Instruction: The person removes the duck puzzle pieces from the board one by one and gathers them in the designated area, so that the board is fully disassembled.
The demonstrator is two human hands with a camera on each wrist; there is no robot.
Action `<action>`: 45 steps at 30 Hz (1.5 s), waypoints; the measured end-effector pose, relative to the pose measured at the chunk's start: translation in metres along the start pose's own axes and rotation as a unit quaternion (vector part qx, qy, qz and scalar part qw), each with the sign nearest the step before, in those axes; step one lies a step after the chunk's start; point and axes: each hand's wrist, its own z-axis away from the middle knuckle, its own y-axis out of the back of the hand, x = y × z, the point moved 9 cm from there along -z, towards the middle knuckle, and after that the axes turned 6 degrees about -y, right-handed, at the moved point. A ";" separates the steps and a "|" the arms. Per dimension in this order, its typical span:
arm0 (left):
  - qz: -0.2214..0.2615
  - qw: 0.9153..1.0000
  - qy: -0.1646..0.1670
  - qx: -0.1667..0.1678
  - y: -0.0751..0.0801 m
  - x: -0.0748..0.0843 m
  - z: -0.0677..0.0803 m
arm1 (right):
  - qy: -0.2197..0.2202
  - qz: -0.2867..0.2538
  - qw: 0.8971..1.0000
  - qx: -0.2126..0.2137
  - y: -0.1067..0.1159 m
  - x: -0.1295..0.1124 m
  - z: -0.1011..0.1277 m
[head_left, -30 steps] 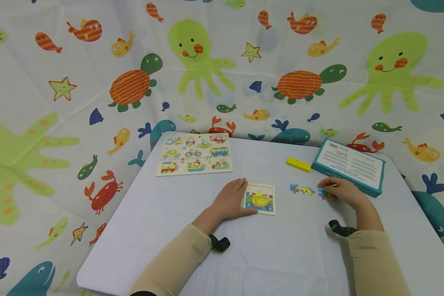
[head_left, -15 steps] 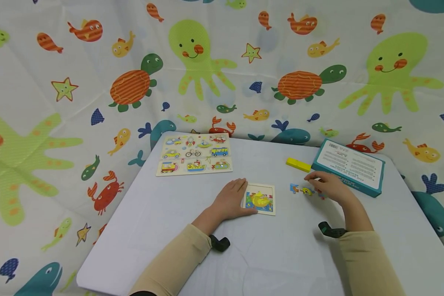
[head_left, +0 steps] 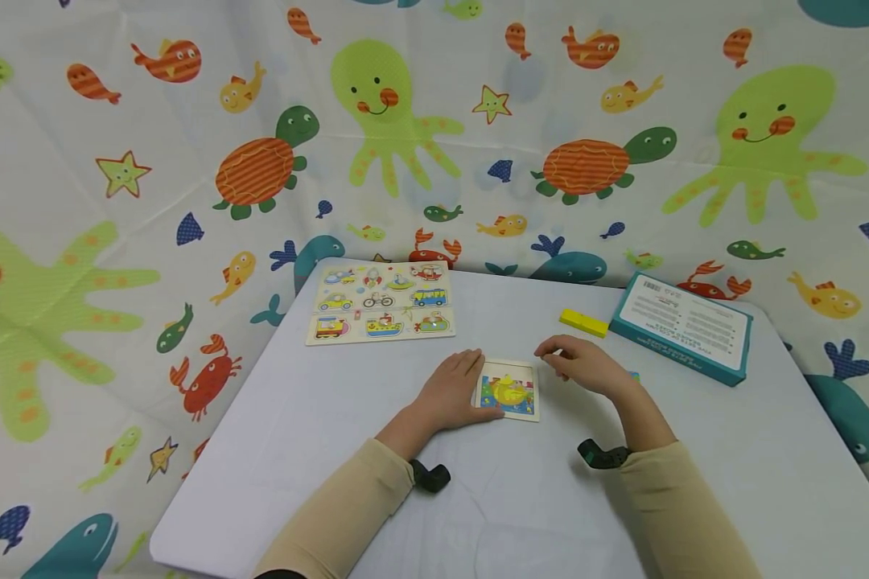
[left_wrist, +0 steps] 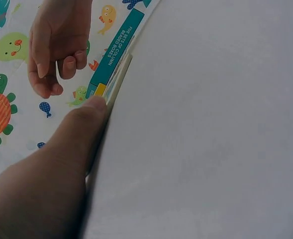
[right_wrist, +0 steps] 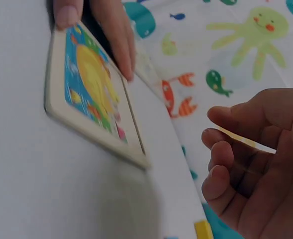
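A small framed puzzle board [head_left: 510, 392] with a yellow duck picture lies flat mid-table; it also shows as the puzzle board [right_wrist: 91, 84]. My left hand [head_left: 449, 390] rests flat on its left edge, fingers straight, thumb along the front. My right hand [head_left: 582, 366] hovers just right of the board with curled fingers. In the right wrist view, the right hand [right_wrist: 255, 184] pinches a thin pale puzzle piece [right_wrist: 241, 138] seen edge-on between thumb and forefinger. One loose piece [head_left: 633, 375] peeks out behind the right wrist.
A vehicle peg-puzzle board [head_left: 380, 301] lies at the back left of the white table [head_left: 333, 450]. A teal box [head_left: 683, 326] and a yellow block [head_left: 583, 322] sit at the back right. A sea-creature cloth hangs all around.
My right hand has moved left from the loose pieces beside the teal box to the duck board's right edge, lifting off the table. The left hand has stayed put.
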 end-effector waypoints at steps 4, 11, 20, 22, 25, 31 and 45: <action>-0.011 1.000 -0.003 0.006 -0.001 -0.001 -0.001 | 0.014 0.001 1.000 -0.014 -0.018 -0.016 -0.006; -0.016 1.000 -0.009 0.016 -0.001 -0.001 -0.002 | 0.028 0.002 0.999 -0.030 -0.045 -0.032 -0.018; -0.012 1.000 -0.010 0.011 0.000 -0.001 -0.001 | 0.031 0.037 0.999 -0.016 -0.062 -0.034 -0.029; -0.010 1.000 -0.011 0.010 0.000 -0.001 -0.001 | 0.032 0.040 0.999 -0.019 -0.064 -0.035 -0.030; -0.009 1.000 -0.012 0.011 -0.001 -0.001 -0.001 | 0.025 0.037 0.999 -0.030 -0.068 -0.035 -0.032; -0.016 1.000 -0.016 0.014 -0.002 -0.001 -0.002 | 0.014 0.047 0.998 -0.029 -0.071 -0.034 -0.036; -0.020 0.999 -0.018 0.019 0.001 0.000 -0.001 | -0.013 0.067 0.997 -0.020 -0.076 -0.028 -0.041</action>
